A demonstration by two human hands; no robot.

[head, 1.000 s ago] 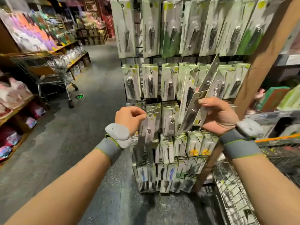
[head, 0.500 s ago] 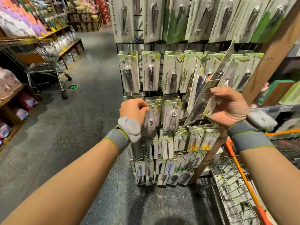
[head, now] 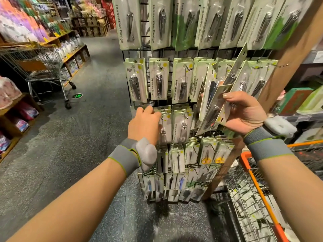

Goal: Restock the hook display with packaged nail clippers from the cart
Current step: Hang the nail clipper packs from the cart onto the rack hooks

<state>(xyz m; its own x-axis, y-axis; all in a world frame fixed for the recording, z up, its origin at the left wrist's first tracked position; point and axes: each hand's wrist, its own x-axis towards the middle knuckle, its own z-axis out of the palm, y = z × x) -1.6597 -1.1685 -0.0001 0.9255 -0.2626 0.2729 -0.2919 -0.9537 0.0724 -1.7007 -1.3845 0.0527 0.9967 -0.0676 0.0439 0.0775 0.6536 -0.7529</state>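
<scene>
Your right hand (head: pixel 244 113) pinches a fanned stack of packaged nail clippers (head: pixel 221 102) just right of the hook display (head: pixel 174 84), holes kept reachable for hanging. Your left hand (head: pixel 144 124), fingers loosely bent, rests on the hung cards at the display's left edge, probably steadying a hook. The cart (head: pixel 258 187) sits lower right.

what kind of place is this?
Most likely a retail store aisle. A hook display hangs rows of carded nail clippers, a wire shopping cart stands by stocked shelves at left, and the right hand holds a fan of packs to hang.
</scene>
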